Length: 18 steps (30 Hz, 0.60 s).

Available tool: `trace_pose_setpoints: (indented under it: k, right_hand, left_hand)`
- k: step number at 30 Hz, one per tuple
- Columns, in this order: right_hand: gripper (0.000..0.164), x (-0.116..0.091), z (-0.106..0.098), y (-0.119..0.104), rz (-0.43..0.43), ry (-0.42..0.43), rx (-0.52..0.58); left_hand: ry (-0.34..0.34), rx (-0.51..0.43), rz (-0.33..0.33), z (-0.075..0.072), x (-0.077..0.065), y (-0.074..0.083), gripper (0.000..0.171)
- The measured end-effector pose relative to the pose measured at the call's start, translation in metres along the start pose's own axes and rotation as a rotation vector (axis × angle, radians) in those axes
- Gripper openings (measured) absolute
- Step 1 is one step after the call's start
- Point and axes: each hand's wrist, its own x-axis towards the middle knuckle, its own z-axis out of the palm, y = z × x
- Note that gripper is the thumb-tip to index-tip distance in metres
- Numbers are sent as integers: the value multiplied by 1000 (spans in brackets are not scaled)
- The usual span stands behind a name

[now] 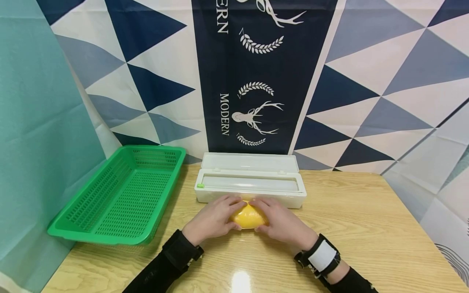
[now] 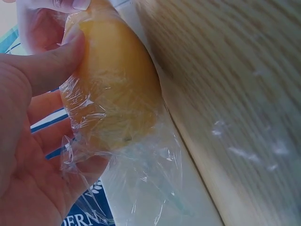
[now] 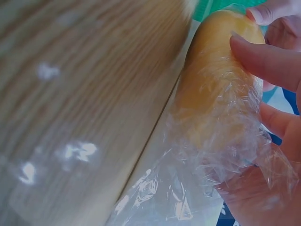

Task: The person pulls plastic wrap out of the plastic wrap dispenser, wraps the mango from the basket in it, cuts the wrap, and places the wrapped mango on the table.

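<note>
Pale wood-grain table (image 1: pixel 351 228), backed by a hanging cloth (image 1: pixel 253 73) in blue, grey and white, stag heads and "MODERN" printed on its dark band. Left side: green plastic basket (image 1: pixel 124 199), slotted walls, perforated floor in plain sight. Centre back: white cling-film dispenser (image 1: pixel 293 200), lid (image 1: pixel 250 162) tipped back open; inside, a pale film roll (image 1: pixel 250 184) lying lengthwise. Small green tab (image 1: pixel 200 185) at its left end.

Left hand (image 1: pixel 218 215) and right hand (image 1: pixel 280 221) grip opposite ends of a smooth yellow fruit (image 1: pixel 250 216), thumbs on the near side, fingers curled over and behind. Fruit sits between them, just before the dispenser's front wall; whether it touches the table, cannot tell. Clear cling film (image 2: pixel 136 165) wraps it, wrinkled, loose at both ends.
</note>
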Motion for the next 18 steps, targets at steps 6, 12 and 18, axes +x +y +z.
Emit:
trace_pose_setpoints:
  k: [6,12,18]
  right_hand:
    - [71,0,1,3,14,-14,30]
    - [72,0,1,5,20,-27,62]
    - [73,1,-1,4,31,-30,83]
  left_hand:
    - [-6,-2,9,0,1,0,65]
    - [-16,-3,9,1,1,1,64]
    - [-25,-11,-2,1,1,0,64]
